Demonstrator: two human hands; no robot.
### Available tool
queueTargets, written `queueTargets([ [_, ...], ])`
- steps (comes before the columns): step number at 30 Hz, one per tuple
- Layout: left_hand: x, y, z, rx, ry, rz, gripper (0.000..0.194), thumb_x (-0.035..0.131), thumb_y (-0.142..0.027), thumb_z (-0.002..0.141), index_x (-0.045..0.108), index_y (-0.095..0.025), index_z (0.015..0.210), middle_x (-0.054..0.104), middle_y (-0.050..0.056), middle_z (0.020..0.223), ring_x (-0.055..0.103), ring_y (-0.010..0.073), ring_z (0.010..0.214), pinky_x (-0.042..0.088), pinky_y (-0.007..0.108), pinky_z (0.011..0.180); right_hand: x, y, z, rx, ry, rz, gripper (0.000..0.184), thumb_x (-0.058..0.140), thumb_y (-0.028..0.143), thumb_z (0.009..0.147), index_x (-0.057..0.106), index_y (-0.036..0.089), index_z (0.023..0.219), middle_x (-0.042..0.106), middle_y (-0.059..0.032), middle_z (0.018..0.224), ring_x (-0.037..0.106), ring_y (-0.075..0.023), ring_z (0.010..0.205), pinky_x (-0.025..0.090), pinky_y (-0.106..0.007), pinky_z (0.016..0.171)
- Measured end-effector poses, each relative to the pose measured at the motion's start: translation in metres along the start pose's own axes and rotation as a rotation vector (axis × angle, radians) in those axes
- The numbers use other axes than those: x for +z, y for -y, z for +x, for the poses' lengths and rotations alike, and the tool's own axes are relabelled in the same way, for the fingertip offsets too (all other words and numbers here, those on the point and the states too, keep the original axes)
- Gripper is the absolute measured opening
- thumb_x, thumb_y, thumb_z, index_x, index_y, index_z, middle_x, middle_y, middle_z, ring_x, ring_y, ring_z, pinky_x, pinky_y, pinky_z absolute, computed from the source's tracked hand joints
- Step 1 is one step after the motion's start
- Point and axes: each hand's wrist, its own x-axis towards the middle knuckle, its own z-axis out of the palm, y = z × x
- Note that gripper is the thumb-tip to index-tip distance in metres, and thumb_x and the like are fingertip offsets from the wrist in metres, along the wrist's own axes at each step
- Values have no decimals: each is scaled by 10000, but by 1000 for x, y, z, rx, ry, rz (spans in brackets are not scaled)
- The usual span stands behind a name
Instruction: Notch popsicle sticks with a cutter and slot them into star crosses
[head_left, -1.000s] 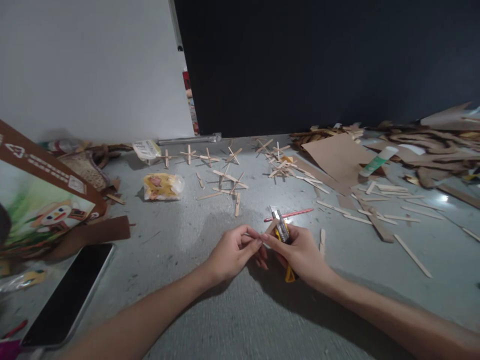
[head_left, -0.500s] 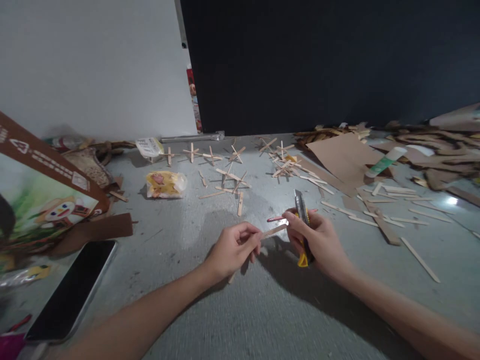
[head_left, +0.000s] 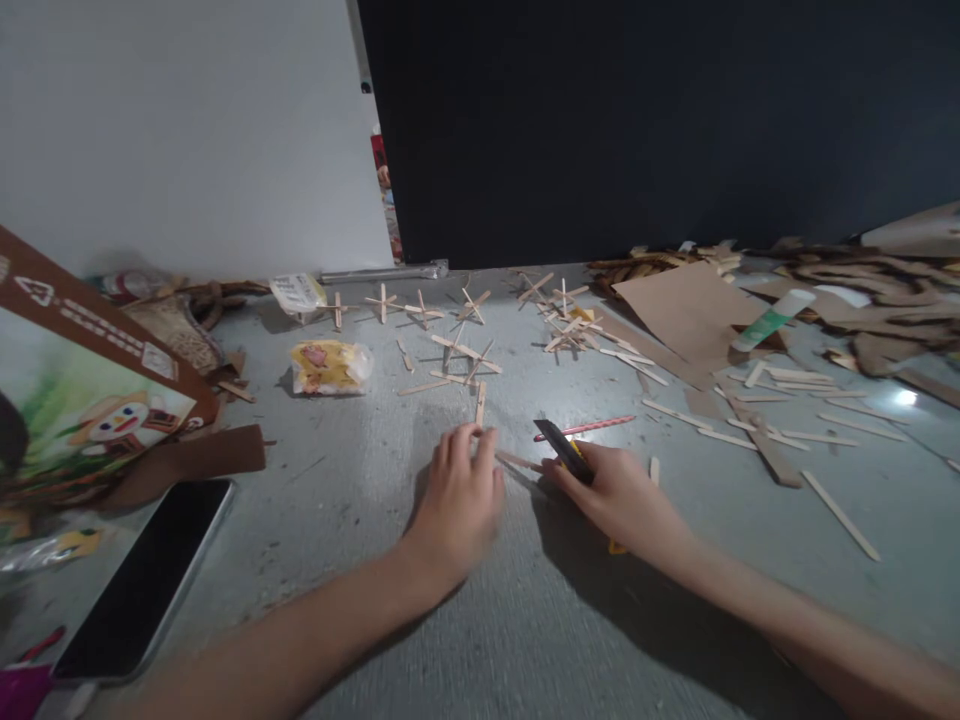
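Observation:
My right hand (head_left: 626, 500) is closed around a utility knife (head_left: 564, 450), its dark blade end pointing up and left. A thin wooden craft stick (head_left: 519, 462) reaches from the right fingertips to the side of my left hand. My left hand (head_left: 459, 505) is palm down near the table, fingers bent and slightly apart, the thumb side blurred. Whatever lies under its palm is hidden. Just beyond its fingertips is another flat wooden stick (head_left: 481, 400). A red patterned pencil (head_left: 600, 427) rests behind the knife.
Crossed-stick assemblies (head_left: 465, 358) stand along the back. Loose sticks (head_left: 802, 380), cardboard (head_left: 686, 320) and a glue stick (head_left: 774, 320) lie to the right. On the left are a phone (head_left: 146, 580), a yellow packet (head_left: 330, 368) and a printed box (head_left: 112, 370).
My left hand has turned palm down and no longer pinches the stick between finger and thumb. My right hand has tipped the knife leftward and lowered it; the pencil now shows fully.

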Motion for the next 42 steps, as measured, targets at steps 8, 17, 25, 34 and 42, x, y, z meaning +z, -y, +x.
queueTargets([
  [8, 14, -17, -25, 247, 178, 346, 440, 469, -198, 1044, 582, -152, 1468, 563, 221, 1504, 545, 401, 1373, 478, 613, 1108, -2, -9, -2, -44, 105, -194, 300, 542, 434, 986, 553, 239, 757, 693, -80, 686, 609, -217, 588, 314, -299, 545],
  [17, 4, -18, -21, 219, 273, 282, 427, 528, -202, 1027, 629, -249, 1439, 520, 204, 1544, 459, 445, 1461, 432, 692, 1133, -31, -17, -2, -321, 128, -402, 302, 411, 265, 1066, 596, 213, 1299, 792, -97, 888, 711, -219, 639, 321, -267, 531],
  [25, 4, -17, -20, 275, 301, 243, 463, 465, -176, 1042, 565, -185, 1493, 477, 227, 1600, 397, 398, 1537, 436, 618, 1181, -41, -23, -4, -569, 143, -644, 511, 531, 147, 974, 599, 265, 1467, 804, -66, 892, 650, -177, 548, 261, -297, 524],
  [34, 5, -16, -19, 274, 296, 195, 441, 429, -193, 1052, 579, -154, 1465, 483, 226, 1600, 432, 383, 1517, 405, 596, 1215, -40, -19, -5, -612, 169, -760, 541, 582, 102, 935, 639, 286, 1440, 770, -35, 846, 574, -136, 501, 145, -335, 538],
  [42, 9, -13, -20, 292, 267, 180, 427, 443, -210, 1052, 585, -161, 1452, 497, 203, 1585, 440, 372, 1507, 398, 583, 1223, -39, -16, -6, -608, 183, -779, 554, 617, 114, 913, 637, 293, 1437, 741, -20, 798, 548, -126, 507, 127, -334, 540],
])
